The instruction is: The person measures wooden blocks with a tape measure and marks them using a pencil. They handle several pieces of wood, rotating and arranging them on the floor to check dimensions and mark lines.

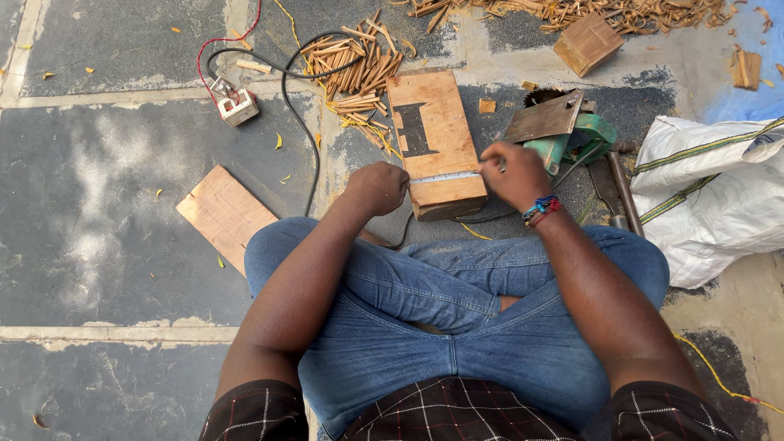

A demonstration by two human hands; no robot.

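Note:
A thick wooden block (433, 139) with a dark cut-out shape on top lies on the ground just beyond my knees. A measuring tape (445, 176) is stretched across its near end. My left hand (377, 188) is closed at the block's left edge, holding the tape's end there. My right hand (513, 173) pinches the tape at the block's right edge; beaded bracelets sit on that wrist. I sit cross-legged in blue jeans.
A green power tool (572, 135) with a metal plate lies right of the block. A flat board (224, 214) lies at left, a white switch box (237, 106) with cables behind it. Wood offcuts (355, 69) pile up beyond. A white sack (710, 196) sits at right.

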